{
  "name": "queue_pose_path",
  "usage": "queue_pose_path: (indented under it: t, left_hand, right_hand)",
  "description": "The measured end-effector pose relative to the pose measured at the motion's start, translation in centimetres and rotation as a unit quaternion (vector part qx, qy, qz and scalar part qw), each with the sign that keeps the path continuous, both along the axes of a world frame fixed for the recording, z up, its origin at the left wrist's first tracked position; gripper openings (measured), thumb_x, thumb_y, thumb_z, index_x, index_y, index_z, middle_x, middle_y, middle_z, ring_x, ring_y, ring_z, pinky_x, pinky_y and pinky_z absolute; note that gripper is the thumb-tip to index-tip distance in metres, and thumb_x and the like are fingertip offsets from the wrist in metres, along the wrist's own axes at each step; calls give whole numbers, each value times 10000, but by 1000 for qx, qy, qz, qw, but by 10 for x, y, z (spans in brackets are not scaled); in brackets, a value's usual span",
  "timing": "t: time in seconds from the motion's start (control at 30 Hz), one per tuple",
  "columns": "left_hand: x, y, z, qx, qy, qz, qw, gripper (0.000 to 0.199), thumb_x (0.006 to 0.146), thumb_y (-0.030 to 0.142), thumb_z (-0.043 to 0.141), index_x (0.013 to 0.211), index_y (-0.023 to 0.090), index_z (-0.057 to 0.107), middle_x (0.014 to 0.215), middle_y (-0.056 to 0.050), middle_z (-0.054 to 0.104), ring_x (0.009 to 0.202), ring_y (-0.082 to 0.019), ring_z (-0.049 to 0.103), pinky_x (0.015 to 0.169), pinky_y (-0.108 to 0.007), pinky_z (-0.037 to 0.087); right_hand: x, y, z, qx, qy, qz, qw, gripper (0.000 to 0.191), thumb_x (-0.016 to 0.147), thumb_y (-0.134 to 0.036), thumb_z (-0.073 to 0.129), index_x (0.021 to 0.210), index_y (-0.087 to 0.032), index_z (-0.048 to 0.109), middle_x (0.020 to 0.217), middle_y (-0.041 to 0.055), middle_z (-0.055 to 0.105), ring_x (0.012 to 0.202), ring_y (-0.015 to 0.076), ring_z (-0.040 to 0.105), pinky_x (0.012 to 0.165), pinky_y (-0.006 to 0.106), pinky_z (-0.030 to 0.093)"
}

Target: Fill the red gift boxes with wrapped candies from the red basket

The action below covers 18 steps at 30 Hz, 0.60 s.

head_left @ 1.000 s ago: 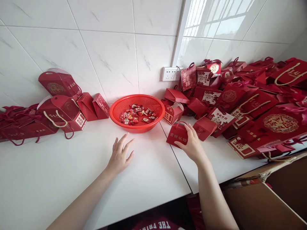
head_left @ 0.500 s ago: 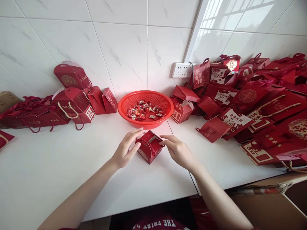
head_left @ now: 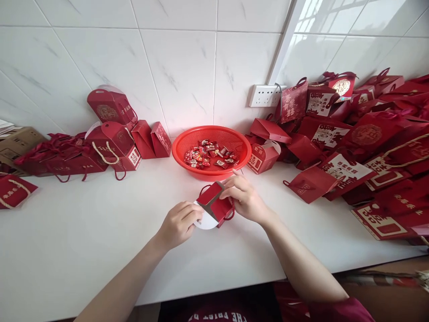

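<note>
A small red gift box (head_left: 220, 209) with a cord handle stands on the white table in front of me. Its near rounded flap (head_left: 207, 221) is folded outward and shows its white inside. My left hand (head_left: 181, 225) pinches that flap at its left edge. Bent over the far right side of the box, the fingers of my right hand (head_left: 245, 197) grip its top edge. Inner red panels partly cover the opening, and the far flap is mostly behind my right fingers. Just beyond stands a red plastic basket (head_left: 181, 154) of wrapped candies (head_left: 209, 153).
A large heap of red gift boxes and bags (head_left: 355, 134) fills the right side. More red boxes (head_left: 114, 145) stand on the left against the tiled wall. A socket strip (head_left: 266, 95) is at the back, and the table's front edge is near me.
The box's top has gone from closed to opened, with the near flap pulled out toward me. Both hands have closed onto the box. The view has shifted slightly left.
</note>
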<state>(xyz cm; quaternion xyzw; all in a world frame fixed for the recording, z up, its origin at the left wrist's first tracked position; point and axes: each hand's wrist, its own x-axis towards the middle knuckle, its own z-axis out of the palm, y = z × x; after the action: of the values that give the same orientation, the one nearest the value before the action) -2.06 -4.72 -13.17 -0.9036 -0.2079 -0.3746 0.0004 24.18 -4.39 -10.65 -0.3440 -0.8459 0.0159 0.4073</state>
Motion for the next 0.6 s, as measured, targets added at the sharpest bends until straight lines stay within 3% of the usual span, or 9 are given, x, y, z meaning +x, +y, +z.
queue_pose_path:
  t: [0.07,0.17,0.23,0.3,0.4,0.47,0.6]
  left_hand:
    - [-1,-3,1,19,27,7,999,317,804,-68,423,882,219,532,944,-36,716,853,-187,623,742,-334,531]
    - [-1,-5,7,28,96,12,995,234,890,64,486,1040,216,581,1049,-52,729,868,-215,613,747,-362,523]
    - [1,-4,14,-10,138,-10,990,289,942,280,530,1219,204,567,1128,-76,716,891,-244,603,754,-392,517]
    - [4,-2,20,-48,162,-21,985,382,964,385,505,1295,199,545,1161,-81,706,909,-251,594,765,-400,507]
    - [10,1,25,-38,193,28,980,286,986,246,472,1251,220,576,1090,-53,717,909,-231,590,757,-381,476]
    - [15,3,25,-9,216,54,975,269,972,219,512,1230,210,585,1032,-53,712,908,-230,588,738,-377,453]
    - [22,5,25,83,240,58,965,249,958,137,532,1198,169,590,967,-52,682,863,-210,568,737,-364,412]
  right_hand:
    - [16,-9,9,-42,27,-4,999,352,865,-35,420,883,-255,693,919,42,638,957,195,644,1057,498,459]
    - [41,-24,23,-199,-32,16,979,396,849,-32,418,978,-261,714,981,45,703,940,209,679,861,392,562]
    - [51,-30,30,-285,-101,3,953,405,850,-48,448,1049,-273,720,1035,27,740,942,223,702,835,387,570]
    - [53,-32,36,-312,-149,-32,938,352,878,-90,490,1059,-272,730,1051,23,757,954,248,710,854,414,566]
    - [39,-29,43,-262,-140,-83,951,264,938,-153,505,1035,-242,733,1015,52,754,925,262,704,832,428,561]
    - [24,-24,44,-203,-106,-70,971,232,963,-175,507,1033,-227,722,1051,75,720,931,245,685,831,415,561]
    - [-7,-16,32,-94,-85,-22,992,179,975,-230,548,1042,-224,713,1341,122,576,1240,285,549,1028,493,485]
